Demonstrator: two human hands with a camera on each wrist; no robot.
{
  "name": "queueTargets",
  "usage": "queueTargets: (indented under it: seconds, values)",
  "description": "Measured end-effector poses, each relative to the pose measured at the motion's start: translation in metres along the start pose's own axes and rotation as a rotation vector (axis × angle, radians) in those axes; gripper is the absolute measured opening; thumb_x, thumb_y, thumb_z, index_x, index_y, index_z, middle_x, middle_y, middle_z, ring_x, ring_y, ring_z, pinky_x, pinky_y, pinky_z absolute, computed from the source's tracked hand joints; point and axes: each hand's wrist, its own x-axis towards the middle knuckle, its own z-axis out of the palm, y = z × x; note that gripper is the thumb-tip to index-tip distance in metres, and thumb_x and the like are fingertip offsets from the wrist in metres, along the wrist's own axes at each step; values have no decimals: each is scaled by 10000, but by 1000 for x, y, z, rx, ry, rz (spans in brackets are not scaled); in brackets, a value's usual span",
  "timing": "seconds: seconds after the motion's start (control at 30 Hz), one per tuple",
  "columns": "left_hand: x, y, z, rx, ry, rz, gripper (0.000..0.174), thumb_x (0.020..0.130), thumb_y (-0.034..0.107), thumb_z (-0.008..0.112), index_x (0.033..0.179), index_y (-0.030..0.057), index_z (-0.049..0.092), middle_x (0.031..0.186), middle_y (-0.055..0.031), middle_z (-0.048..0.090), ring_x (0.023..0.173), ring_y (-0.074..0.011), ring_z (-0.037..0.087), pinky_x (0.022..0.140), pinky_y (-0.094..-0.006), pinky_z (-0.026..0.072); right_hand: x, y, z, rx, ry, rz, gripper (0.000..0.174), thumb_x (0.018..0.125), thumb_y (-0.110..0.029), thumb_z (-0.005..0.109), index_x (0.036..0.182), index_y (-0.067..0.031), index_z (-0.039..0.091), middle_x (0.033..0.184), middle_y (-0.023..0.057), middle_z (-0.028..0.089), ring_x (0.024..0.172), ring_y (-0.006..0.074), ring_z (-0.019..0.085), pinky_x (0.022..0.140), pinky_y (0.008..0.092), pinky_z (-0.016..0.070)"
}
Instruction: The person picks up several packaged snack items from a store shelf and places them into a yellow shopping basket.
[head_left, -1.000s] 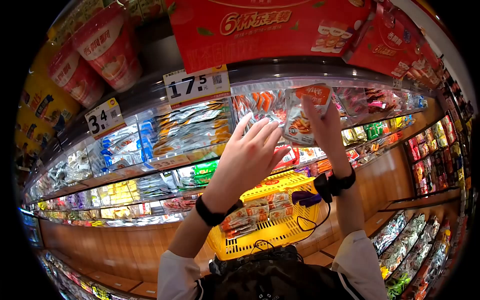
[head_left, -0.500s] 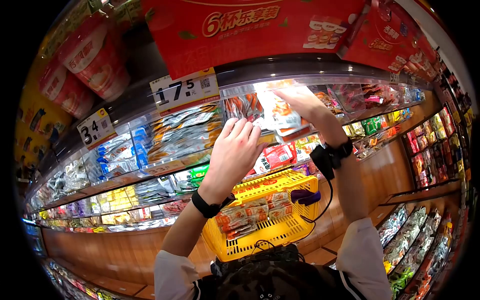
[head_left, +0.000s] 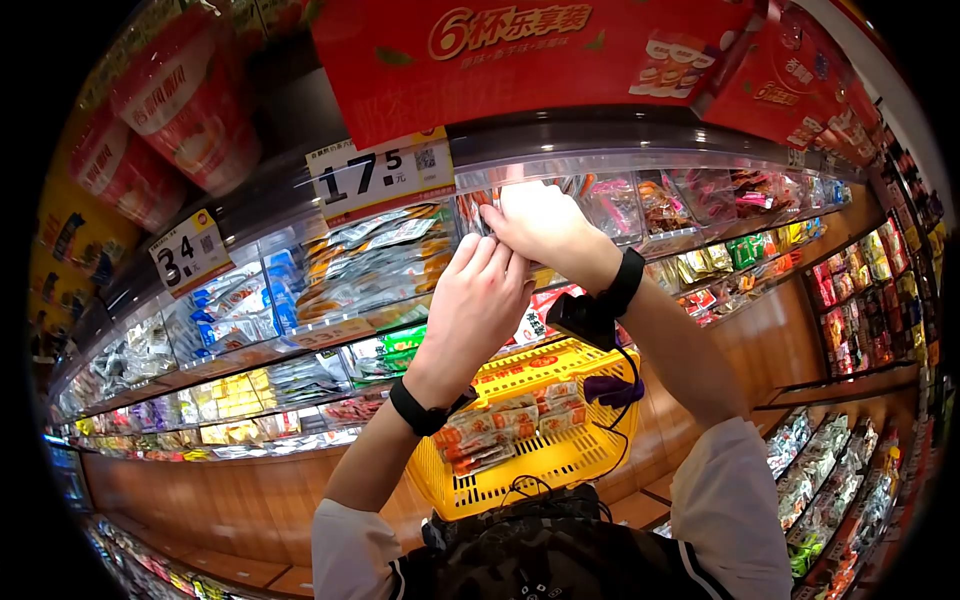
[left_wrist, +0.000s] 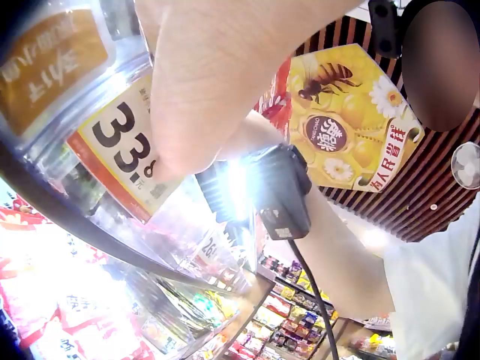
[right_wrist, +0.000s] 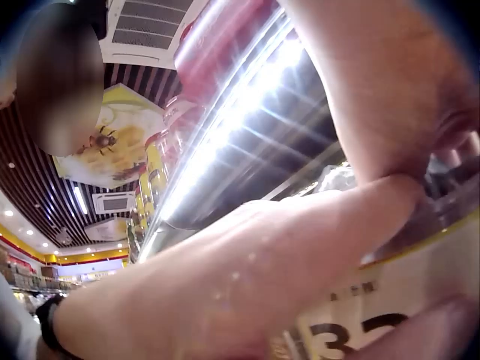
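Note:
In the head view the left hand (head_left: 478,305) is raised at the upper shelf's front edge, fingers together and loosely bent. The right hand (head_left: 548,225), brightly lit, reaches over the same edge, its thumb side close against the left fingertips; its own fingertips are lost in glare and inside the bin. No packet can be made out in either hand. Orange-and-silver packets (head_left: 385,250) fill the neighbouring bin. Close up, the left wrist view has the left hand (left_wrist: 217,75) in front of a price label (left_wrist: 120,146). The right wrist view shows the right hand (right_wrist: 397,82) overlapping the left hand (right_wrist: 255,262).
Below the hands a yellow basket (head_left: 520,480) holds several orange-and-white packets (head_left: 500,430). Red boxes (head_left: 520,70) and cups (head_left: 190,110) stand above. A black device (head_left: 583,320) with a cable is on the right wrist. More stocked shelves (head_left: 865,300) line the right side.
The right hand has moved left and down toward the left hand, over the bin. The packets it held are no longer visible. The left hand's fingers have bent from their earlier spread.

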Motion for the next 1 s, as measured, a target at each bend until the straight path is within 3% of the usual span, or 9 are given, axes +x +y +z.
queueTargets:
  seconds: [0.07, 0.17, 0.3, 0.37, 0.4, 0.53, 0.77, 0.83, 1.0]
  values:
    - [-2, 0, -2, -14, -64, -11, 289, 860, 261, 688, 980, 18, 589, 978, -112, 612, 971, -269, 574, 921, -374, 435, 6, 13, 6, 65, -55, 69, 649, 948, -446, 530, 1159, 166, 490, 970, 326, 680, 923, 486, 674, 846, 511, 550]
    - [-1, 1, -4, -17, -56, -17, 302, 868, 275, 685, 972, 9, 587, 990, -122, 603, 977, -271, 567, 929, -377, 431, 4, 22, -6, -24, -203, 41, 483, 947, -371, 482, 1128, 52, 629, 1084, 279, 683, 997, 447, 678, 915, 494, 532]
    - [1, 4, -5, 21, -85, -29, 317, 872, 284, 683, 964, -2, 583, 995, -129, 594, 981, -273, 560, 935, -379, 430, 13, 26, -8, -100, -411, -173, 474, 950, -377, 487, 1048, 52, 661, 994, 261, 700, 947, 437, 689, 893, 493, 537]
    - [1, 4, -6, 2, -78, -34, 324, 873, 289, 681, 963, -5, 577, 964, -124, 583, 970, -272, 554, 926, -377, 432, 3, 13, -24, -52, -194, -62, 499, 958, -411, 490, 993, 60, 654, 912, 241, 706, 897, 426, 694, 832, 488, 551]
    - [0, 3, -5, -10, -71, -33, 314, 868, 280, 682, 965, 2, 574, 940, -117, 573, 952, -271, 551, 916, -378, 433, 10, 36, 0, -103, 64, -325, 438, 935, -386, 560, 1006, 36, 649, 898, 215, 704, 842, 408, 692, 773, 477, 564]
    - [-1, 2, -3, -9, -76, -26, 305, 863, 272, 683, 964, 7, 572, 928, -111, 569, 946, -271, 549, 912, -379, 434, 12, 48, 18, -196, 387, -296, 329, 900, -288, 617, 1048, 5, 640, 887, 190, 693, 824, 379, 690, 738, 461, 571]
    - [1, 5, 0, 21, -93, -68, 353, 873, 260, 676, 1091, 3, 570, 1084, -127, 578, 998, -270, 553, 962, -382, 418, 8, 18, -47, 198, -470, 20, 322, 989, -270, 509, 1005, 24, 639, 811, 186, 684, 672, 311, 699, 710, 421, 581]
    - [1, 6, 1, 49, -52, -74, 401, 879, 264, 673, 1155, -6, 565, 1171, -138, 579, 1023, -271, 555, 986, -385, 410, 9, 22, -30, 234, -385, -77, 409, 1047, -295, 437, 989, 54, 642, 799, 202, 697, 596, 282, 697, 662, 370, 595]
    - [1, 7, -2, 24, -106, -72, 542, 894, 309, 666, 1283, -46, 535, 1338, -189, 545, 1149, -277, 546, 1062, -392, 373, 8, 46, -22, 366, -488, 27, 463, 1049, -353, 437, 1062, 55, 654, 971, 269, 698, 923, 367, 715, 768, 410, 574]
